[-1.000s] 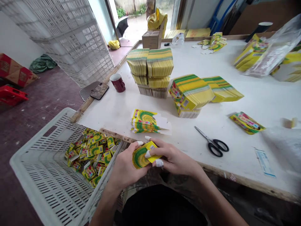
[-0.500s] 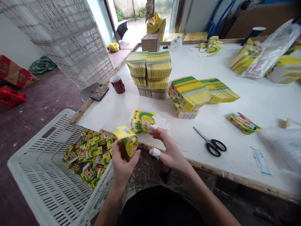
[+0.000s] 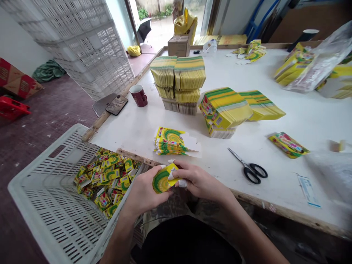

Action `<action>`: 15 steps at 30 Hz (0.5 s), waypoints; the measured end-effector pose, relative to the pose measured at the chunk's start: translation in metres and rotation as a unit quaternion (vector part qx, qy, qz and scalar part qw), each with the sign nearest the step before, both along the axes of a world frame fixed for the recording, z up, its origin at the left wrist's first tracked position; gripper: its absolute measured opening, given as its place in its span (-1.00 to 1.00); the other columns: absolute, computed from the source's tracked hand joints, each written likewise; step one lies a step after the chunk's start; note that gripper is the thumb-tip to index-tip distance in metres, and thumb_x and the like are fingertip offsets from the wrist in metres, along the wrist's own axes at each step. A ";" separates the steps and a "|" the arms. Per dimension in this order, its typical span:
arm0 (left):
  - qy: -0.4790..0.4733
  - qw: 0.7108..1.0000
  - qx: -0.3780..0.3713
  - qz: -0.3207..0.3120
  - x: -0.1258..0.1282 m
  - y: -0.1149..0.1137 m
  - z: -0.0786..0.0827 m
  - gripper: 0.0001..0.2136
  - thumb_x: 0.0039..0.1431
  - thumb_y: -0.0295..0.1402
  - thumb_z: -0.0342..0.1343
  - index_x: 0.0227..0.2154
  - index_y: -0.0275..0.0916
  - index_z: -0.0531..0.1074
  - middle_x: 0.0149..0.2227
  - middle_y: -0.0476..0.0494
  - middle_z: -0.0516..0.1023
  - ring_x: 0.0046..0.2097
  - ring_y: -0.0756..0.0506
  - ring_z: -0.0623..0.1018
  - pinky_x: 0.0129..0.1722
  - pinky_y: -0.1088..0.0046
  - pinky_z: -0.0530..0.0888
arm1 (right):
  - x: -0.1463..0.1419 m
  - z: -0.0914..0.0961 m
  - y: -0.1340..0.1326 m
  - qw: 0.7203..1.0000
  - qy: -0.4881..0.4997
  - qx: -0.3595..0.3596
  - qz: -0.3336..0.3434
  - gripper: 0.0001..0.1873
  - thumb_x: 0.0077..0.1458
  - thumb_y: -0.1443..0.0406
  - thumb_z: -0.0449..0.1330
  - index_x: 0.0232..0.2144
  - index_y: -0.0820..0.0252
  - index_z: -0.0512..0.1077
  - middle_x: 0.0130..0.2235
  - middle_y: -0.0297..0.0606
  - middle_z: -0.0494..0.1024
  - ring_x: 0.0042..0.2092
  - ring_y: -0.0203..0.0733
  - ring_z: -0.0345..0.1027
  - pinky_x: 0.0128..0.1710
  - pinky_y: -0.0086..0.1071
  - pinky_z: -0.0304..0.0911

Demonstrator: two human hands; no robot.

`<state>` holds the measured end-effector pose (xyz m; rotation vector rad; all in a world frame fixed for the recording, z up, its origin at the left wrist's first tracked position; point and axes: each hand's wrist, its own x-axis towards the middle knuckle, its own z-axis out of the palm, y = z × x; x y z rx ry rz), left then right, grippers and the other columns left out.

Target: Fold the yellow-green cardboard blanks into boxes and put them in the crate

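A small yellow and green crayon box (image 3: 161, 182) is held in front of my body, just off the table edge. My left hand (image 3: 143, 190) wraps round its left side, fingers closed. My right hand (image 3: 194, 179), with white tape on several fingertips, grips the box's right end at a yellow flap. Beyond both hands, a small pile of flat, unfolded crayon boxes (image 3: 172, 141) lies on the white table (image 3: 132, 134). At my left, a pale plastic crate (image 3: 52, 205) holds many folded crayon boxes (image 3: 110, 176).
Stacks of flat cartons (image 3: 189, 73) stand at mid-table, with another stack (image 3: 225, 106) to their right. Scissors (image 3: 251, 170) lie at right, near a crayon packet (image 3: 288, 145). A mug (image 3: 139, 96) and phone (image 3: 117, 105) sit by the left edge. Tall stacked crates (image 3: 82, 44) stand behind.
My right hand has come left from beside the flat pile onto the box's flap end. My left hand has turned the box, and its upright flap is now under the right fingers.
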<state>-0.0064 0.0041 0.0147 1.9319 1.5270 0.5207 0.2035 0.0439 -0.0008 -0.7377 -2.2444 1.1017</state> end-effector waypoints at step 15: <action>0.025 0.999 0.031 -0.010 0.002 -0.001 -0.002 -0.47 -0.11 -0.25 0.26 -0.01 -0.14 0.33 -0.14 -0.12 0.58 -0.16 -0.18 0.59 -0.17 0.35 0.49 | -0.003 -0.003 -0.011 0.998 0.037 -0.044 -0.013 -0.73 0.11 0.39 0.18 -0.10 0.13 0.39 0.03 -0.10 0.35 0.04 -0.07 0.31 0.03 -0.20 0.28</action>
